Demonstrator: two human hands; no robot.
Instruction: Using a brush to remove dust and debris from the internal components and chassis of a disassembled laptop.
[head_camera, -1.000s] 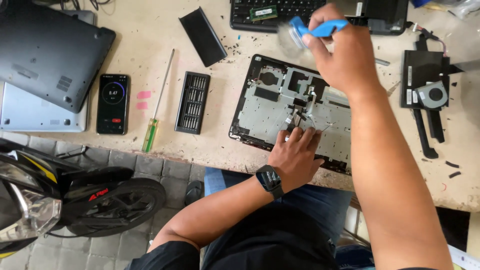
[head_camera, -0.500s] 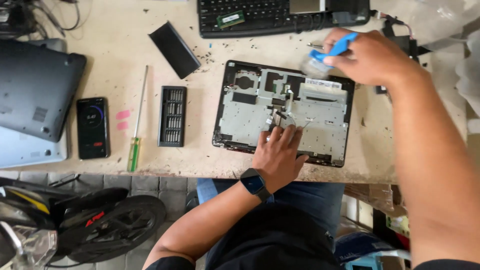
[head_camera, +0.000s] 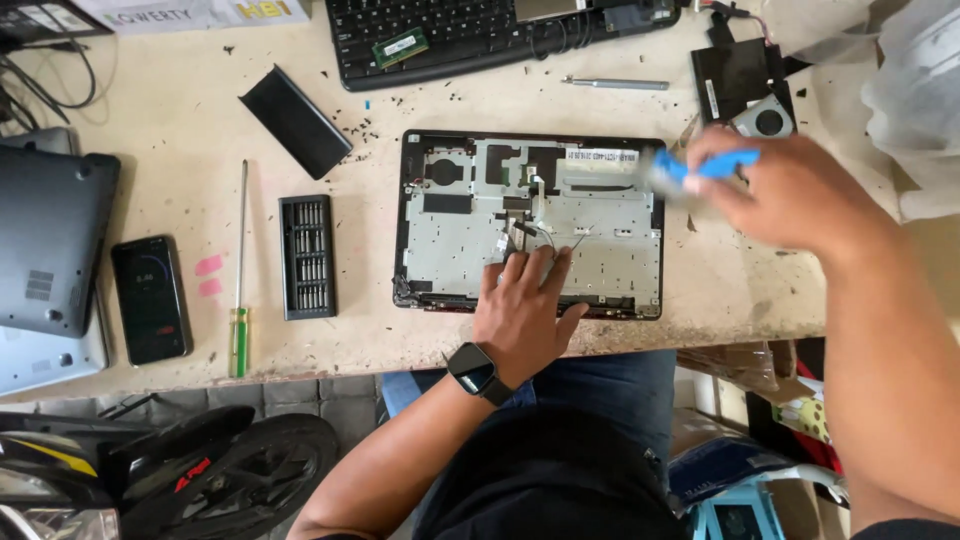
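A pale, stained worktop (head_camera: 180, 120) is carrying everything here, scattered with small dark specks. An opened laptop base (head_camera: 530, 225) is lying at its front edge in the middle, its grey metal inside facing up and a few thin wires showing near the centre. A closed grey laptop (head_camera: 50, 240) is sitting at the far left, stacked on a second one, and a black keyboard (head_camera: 450, 35) is lying along the back edge with a small green memory stick resting on its keys.

The right hand (head_camera: 790, 190) is hovering just past the right end of the laptop base, its fingers closed around a blue-handled brush (head_camera: 700, 168), which is blurred. The left hand (head_camera: 525, 305), with a dark watch on the wrist, is resting flat on the front part of the laptop base, fingers spread open and holding nothing, fingertips beside the wires.

A black phone (head_camera: 150, 298) is lying just right of the grey laptop. A black bit case (head_camera: 307, 256) is lying open left of the laptop base, its lid (head_camera: 295, 120) sitting apart behind it. A long screwdriver (head_camera: 240, 270) with a green and yellow handle is lying between the phone and the bit case. A small fan (head_camera: 765, 120) is resting behind the right hand.
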